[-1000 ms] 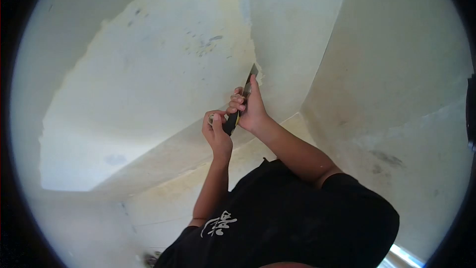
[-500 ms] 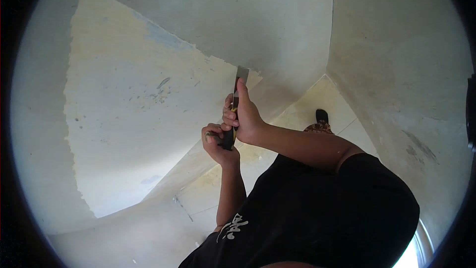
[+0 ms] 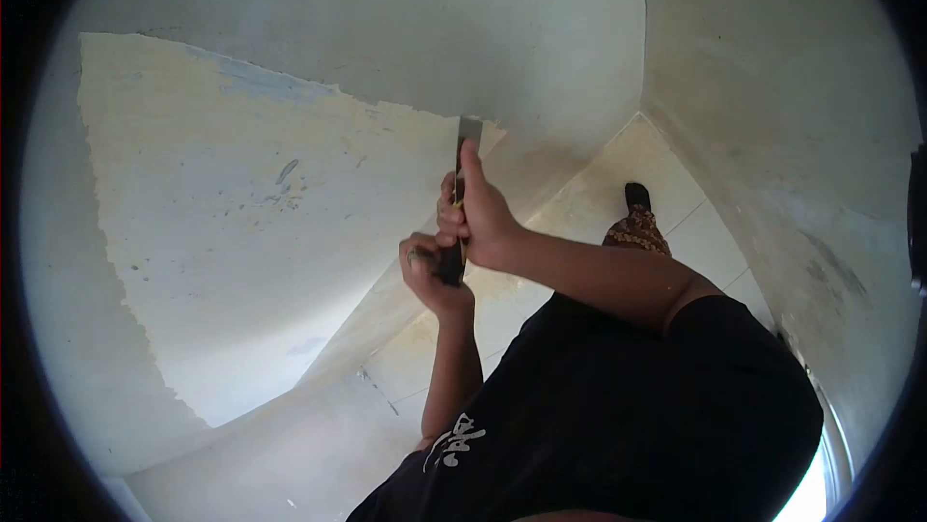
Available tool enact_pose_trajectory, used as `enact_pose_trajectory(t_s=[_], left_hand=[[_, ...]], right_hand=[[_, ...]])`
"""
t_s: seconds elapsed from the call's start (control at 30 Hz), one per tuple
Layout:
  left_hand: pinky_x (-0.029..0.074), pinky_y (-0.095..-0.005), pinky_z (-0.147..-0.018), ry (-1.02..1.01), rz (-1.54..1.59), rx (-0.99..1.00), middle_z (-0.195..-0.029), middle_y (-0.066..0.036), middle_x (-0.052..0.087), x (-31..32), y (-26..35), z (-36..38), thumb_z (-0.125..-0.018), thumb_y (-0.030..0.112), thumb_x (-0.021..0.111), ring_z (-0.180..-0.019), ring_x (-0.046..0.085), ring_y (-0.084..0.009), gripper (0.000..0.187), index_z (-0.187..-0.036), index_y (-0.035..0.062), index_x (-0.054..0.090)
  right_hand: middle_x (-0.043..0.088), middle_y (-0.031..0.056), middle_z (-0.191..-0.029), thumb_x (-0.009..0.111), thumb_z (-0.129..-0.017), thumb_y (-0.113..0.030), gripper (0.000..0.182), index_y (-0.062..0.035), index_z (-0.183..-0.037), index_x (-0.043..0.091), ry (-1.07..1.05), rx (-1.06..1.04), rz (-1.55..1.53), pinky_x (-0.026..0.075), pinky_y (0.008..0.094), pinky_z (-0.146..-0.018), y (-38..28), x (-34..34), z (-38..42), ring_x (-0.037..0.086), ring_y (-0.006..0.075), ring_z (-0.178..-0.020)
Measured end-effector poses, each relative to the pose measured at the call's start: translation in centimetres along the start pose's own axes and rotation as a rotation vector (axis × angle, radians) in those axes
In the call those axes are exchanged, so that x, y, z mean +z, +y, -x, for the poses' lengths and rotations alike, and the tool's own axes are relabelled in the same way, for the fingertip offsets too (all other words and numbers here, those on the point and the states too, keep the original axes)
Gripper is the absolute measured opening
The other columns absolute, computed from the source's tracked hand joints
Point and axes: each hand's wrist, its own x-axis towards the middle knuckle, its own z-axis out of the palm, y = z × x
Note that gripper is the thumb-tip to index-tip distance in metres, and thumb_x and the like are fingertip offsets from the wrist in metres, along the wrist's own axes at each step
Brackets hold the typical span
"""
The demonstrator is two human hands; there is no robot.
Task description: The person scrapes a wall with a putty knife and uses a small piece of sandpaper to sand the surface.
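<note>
A scraper (image 3: 470,127) with a flat metal blade and a dark handle with yellow marks points up the wall, its blade edge against the ragged border of the grey coating. My right hand (image 3: 485,221) is closed around its upper handle, thumb laid along it toward the blade. Lower down, my left hand (image 3: 435,279) wraps the handle's end. Left of the blade spreads a pale, stripped patch (image 3: 222,261) with bluish smears and small dark marks. The grey coating (image 3: 406,29) covers the wall above it. My fingers hide much of the handle.
A wall corner runs down at the right, where the side wall (image 3: 763,87) meets this one. Below lies a tiled floor (image 3: 589,198), with a foot in a dark shoe (image 3: 637,197) on it. Bright light enters at the lower right.
The view has turned slightly, so the patch appears tilted and shifted left. The foot shows a little higher and further right. Both hands keep their grip, with the blade still at the coating's border.
</note>
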Motion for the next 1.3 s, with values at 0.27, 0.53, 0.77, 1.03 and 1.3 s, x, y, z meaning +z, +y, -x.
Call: enact_pose_trajectory(t_s=[0.27, 0.53, 0.77, 1.03, 1.3], left_hand=[[0.042, -0.0312, -0.077, -0.051, -0.074, 0.029, -0.083, -0.007, 0.049, -0.8, -2.0, 0.3, -0.094, 0.048, 0.041, -0.081, 0.050, -0.0177, 0.044, -0.086, 0.0056, 0.043], [0.041, -0.0289, -0.071, -0.043, -0.051, 0.031, -0.082, -0.006, 0.049, -0.6, -2.6, 0.3, -0.094, 0.049, 0.042, -0.078, 0.049, -0.0155, 0.044, -0.086, 0.0058, 0.043], [0.041, -0.0283, -0.071, -0.060, -0.091, 0.053, -0.081, -0.006, 0.049, -0.5, -2.1, 0.6, -0.094, 0.047, 0.042, -0.075, 0.047, -0.0152, 0.043, -0.085, 0.0051, 0.043], [0.039, -0.0279, -0.070, -0.100, -0.172, 0.005, -0.078, -0.005, 0.048, -0.5, -2.9, 0.6, -0.097, 0.043, 0.038, -0.076, 0.048, -0.0152, 0.042, -0.083, 0.0036, 0.045], [0.037, -0.0268, -0.067, -0.089, -0.205, 0.006, -0.079, -0.004, 0.048, -1.0, -3.8, 1.6, -0.097, 0.040, 0.041, -0.073, 0.046, -0.0131, 0.039, -0.082, 0.0042, 0.047]], right_hand=[[0.030, -0.0031, -0.050, 0.038, -0.084, -0.079, 0.067, -0.0135, -0.073, 0.044, 0.045, 0.011, -0.041, 0.029, 0.0267, -0.046, 0.0, -1.5, -0.8, 0.025, 0.0095, -0.041], [0.031, -0.0037, -0.049, 0.038, -0.082, -0.082, 0.069, -0.0141, -0.071, 0.043, 0.069, -0.023, 0.004, 0.028, 0.0266, -0.045, -0.4, -1.7, -0.7, 0.026, 0.0099, -0.040], [0.029, -0.0045, -0.048, 0.037, -0.082, -0.082, 0.069, -0.0153, -0.068, 0.043, 0.075, 0.025, -0.005, 0.029, 0.0261, -0.043, 0.3, -2.2, -0.8, 0.026, 0.0093, -0.038], [0.029, -0.0045, -0.048, 0.040, -0.081, -0.083, 0.069, -0.0153, -0.068, 0.042, 0.074, 0.039, -0.108, 0.028, 0.0264, -0.043, 0.1, -4.1, -1.4, 0.027, 0.0094, -0.039], [0.027, -0.0047, -0.046, 0.038, -0.081, -0.083, 0.068, -0.0165, -0.067, 0.042, 0.143, 0.045, -0.032, 0.027, 0.0265, -0.042, 0.8, -4.8, -1.9, 0.026, 0.0097, -0.038]])
